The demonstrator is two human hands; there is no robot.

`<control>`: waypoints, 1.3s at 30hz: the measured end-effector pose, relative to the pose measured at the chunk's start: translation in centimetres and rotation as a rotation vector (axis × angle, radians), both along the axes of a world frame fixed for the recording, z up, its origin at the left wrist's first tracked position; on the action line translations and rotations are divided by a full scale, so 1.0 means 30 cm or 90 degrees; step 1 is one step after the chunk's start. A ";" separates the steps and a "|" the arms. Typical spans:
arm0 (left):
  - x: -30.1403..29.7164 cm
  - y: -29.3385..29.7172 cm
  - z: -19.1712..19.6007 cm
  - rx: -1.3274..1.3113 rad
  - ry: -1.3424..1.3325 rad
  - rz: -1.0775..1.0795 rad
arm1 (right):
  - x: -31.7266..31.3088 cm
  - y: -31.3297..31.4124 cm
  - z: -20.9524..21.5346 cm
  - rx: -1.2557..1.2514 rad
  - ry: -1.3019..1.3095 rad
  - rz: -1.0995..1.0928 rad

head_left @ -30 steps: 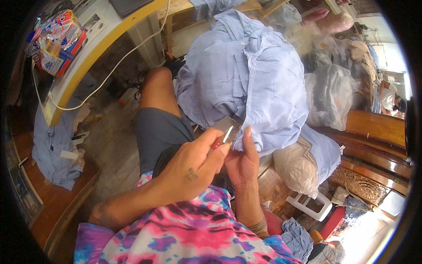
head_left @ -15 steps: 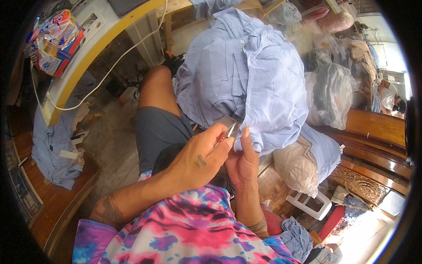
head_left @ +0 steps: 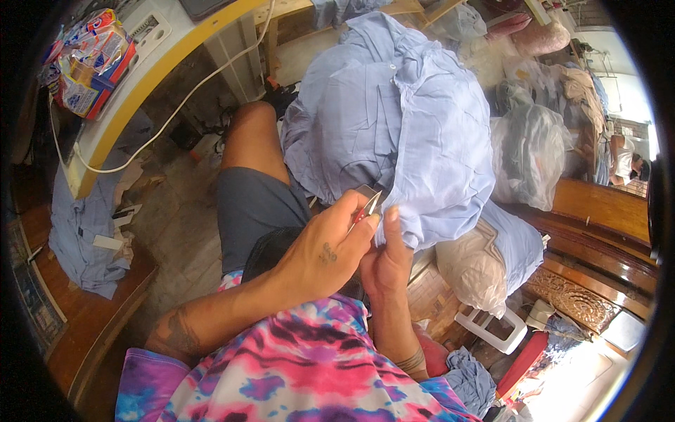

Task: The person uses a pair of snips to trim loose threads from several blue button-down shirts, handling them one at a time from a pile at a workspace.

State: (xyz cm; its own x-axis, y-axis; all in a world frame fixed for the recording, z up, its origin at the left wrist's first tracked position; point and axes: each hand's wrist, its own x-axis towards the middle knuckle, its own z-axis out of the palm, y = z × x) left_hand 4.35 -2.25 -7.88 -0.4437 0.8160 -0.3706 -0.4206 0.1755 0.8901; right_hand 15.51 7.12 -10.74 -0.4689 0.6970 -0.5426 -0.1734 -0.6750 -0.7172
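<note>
My left hand [head_left: 329,246] is closed round a small pair of thread snips [head_left: 361,214] with a red handle and pointed metal blades. The blades lie at the lower edge of a light blue shirt [head_left: 443,133], which is spread in a large bunched heap in front of me. That lower edge is pinched by my right hand [head_left: 388,260], thumb on top and fingers mostly hidden beneath. A button placket runs down the middle of the shirt. Whether the blades are cutting anything is too small to tell.
To the left, a yellow-edged table [head_left: 119,133] carries colourful packets [head_left: 88,67] and a trailing white cable [head_left: 186,105]. Blue cloth [head_left: 88,246] hangs below it. Stuffed plastic bags [head_left: 531,155] and a carved wooden bench [head_left: 573,299] stand at right. A person [head_left: 623,158] appears far right.
Both hands stay at the shirt's lower edge with hardly any movement. The snips' blades have shifted slightly upward and to the right, and the whole view has moved a little.
</note>
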 end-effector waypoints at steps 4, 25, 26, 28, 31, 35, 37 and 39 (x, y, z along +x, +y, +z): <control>0.007 0.019 -0.008 0.018 -0.139 0.032 | 0.012 0.001 -0.023 0.110 -0.024 0.005; -0.077 0.130 -0.026 0.017 -0.345 0.174 | 0.061 -0.077 0.046 0.123 -0.127 -0.020; -0.075 0.138 -0.031 0.014 -0.323 0.177 | 0.054 -0.084 0.057 0.117 -0.135 -0.027; -0.082 0.151 -0.034 0.012 -0.291 0.182 | 0.051 -0.085 0.065 0.112 -0.130 -0.031; -0.118 0.168 -0.033 0.013 -0.268 0.197 | 0.068 -0.089 0.073 0.111 -0.120 -0.032; -0.191 0.191 -0.028 0.032 -0.276 0.224 | 0.090 -0.106 0.095 0.105 -0.124 -0.040; -0.217 0.208 -0.038 0.041 -0.303 0.228 | 0.114 -0.105 0.101 0.101 -0.107 -0.018; -0.237 0.220 -0.033 0.037 -0.321 0.236 | 0.140 -0.106 0.103 0.096 -0.091 0.000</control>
